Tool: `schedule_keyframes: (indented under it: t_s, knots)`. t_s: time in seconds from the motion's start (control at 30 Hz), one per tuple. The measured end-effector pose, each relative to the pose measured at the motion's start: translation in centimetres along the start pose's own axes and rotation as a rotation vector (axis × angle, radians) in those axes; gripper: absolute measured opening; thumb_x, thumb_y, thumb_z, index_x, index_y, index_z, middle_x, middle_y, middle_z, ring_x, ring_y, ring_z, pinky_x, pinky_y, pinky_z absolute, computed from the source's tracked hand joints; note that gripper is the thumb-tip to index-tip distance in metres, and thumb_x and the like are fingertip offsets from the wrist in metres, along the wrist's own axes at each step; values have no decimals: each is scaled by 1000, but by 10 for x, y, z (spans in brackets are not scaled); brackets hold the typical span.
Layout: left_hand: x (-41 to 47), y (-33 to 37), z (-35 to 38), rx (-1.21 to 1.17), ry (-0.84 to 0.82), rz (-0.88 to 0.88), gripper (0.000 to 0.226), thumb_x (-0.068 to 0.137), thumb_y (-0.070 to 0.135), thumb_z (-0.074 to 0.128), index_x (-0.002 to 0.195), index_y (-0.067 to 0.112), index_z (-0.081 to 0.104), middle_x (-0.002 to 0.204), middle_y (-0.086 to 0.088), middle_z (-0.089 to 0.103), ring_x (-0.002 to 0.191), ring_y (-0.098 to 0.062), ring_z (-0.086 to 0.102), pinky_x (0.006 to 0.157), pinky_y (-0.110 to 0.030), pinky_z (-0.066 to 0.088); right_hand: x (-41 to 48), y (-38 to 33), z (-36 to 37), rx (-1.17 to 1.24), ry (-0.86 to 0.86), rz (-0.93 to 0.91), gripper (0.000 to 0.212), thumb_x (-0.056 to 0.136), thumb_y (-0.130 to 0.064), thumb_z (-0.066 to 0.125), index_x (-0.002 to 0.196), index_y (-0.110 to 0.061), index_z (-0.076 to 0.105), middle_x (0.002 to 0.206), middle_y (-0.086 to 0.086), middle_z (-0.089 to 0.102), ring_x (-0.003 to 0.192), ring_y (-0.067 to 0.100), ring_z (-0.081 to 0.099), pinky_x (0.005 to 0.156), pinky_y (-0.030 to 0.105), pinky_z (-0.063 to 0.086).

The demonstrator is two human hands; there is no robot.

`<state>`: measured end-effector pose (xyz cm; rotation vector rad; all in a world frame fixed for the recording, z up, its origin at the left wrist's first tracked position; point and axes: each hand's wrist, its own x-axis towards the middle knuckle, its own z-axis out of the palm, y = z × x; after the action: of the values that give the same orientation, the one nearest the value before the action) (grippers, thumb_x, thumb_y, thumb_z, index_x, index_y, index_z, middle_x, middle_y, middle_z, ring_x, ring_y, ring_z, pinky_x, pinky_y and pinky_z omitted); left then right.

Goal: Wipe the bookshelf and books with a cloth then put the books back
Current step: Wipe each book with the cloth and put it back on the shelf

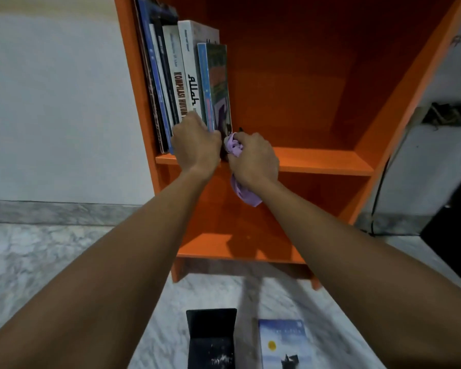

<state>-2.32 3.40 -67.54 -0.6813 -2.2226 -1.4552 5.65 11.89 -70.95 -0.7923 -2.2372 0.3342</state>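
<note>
An orange bookshelf (pixel 328 161) stands against the wall. Several books stand upright at the left end of its middle shelf; the outermost is a blue-spined book with a green cover (pixel 215 86). My left hand (pixel 194 143) grips the lower edges of these books. My right hand (pixel 253 158) holds a bunched lilac cloth (pixel 234 147) right beside the outermost book's bottom corner; the cloth's tail hangs below my wrist. A blue book (pixel 284 344) lies flat on the floor in front of the shelf.
A black bookend-like object (pixel 212 334) stands on the marble floor (pixel 37 262) left of the blue book. The shelf's right part and lower shelf (pixel 224 249) hold nothing. A dark cable (pixel 378 198) and a black object (pixel 453 235) sit at the right.
</note>
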Motion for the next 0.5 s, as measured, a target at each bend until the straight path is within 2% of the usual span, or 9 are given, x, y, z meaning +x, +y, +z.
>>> schedule_keyframes:
  t_s: [0.1, 0.17, 0.27, 0.33, 0.4, 0.5]
  knots:
    - [-15, -4, -14, 112, -35, 22, 23, 80, 33, 78, 79, 16, 63, 77, -1, 67, 76, -24, 66, 70, -37, 53, -22, 6, -14, 81, 27, 18, 24, 89, -32, 64, 113, -27, 67, 106, 6, 60, 104, 33, 56, 73, 38, 44]
    - [-46, -14, -26, 100, -86, 22, 19, 79, 37, 74, 78, 22, 62, 78, 3, 68, 78, -24, 66, 70, -37, 52, -53, 14, -27, 184, 78, 52, 29, 87, -35, 66, 114, -26, 68, 110, 6, 62, 106, 31, 57, 77, 36, 44]
    - [-121, -35, -37, 22, -114, 18, 10, 78, 31, 66, 77, 24, 59, 81, 6, 67, 80, -24, 64, 71, -38, 52, -116, 41, -35, 326, 174, 122, 32, 84, -40, 65, 107, -19, 69, 105, 7, 65, 98, 30, 60, 81, 40, 47]
    - [-182, -50, -38, -20, -148, 23, 5, 79, 23, 63, 79, 24, 58, 84, 4, 65, 78, -23, 60, 65, -35, 44, -166, 68, -28, 374, 161, 254, 31, 86, -43, 62, 106, -20, 67, 102, 6, 64, 95, 28, 59, 80, 45, 48]
    - [-248, -68, -35, -39, -290, -24, 7, 83, 17, 62, 82, 21, 56, 87, -1, 64, 76, -25, 56, 61, -33, 35, -220, 96, -15, 358, 82, 453, 25, 89, -44, 63, 105, -23, 65, 107, 7, 65, 97, 28, 60, 84, 46, 51]
    - [-335, -103, -25, 57, -625, -212, 12, 82, 21, 67, 87, 24, 57, 89, -1, 66, 81, -28, 63, 62, -34, 44, -298, 129, 2, 371, -83, 698, 15, 92, -32, 70, 103, -23, 68, 109, 6, 71, 102, 28, 64, 86, 36, 50]
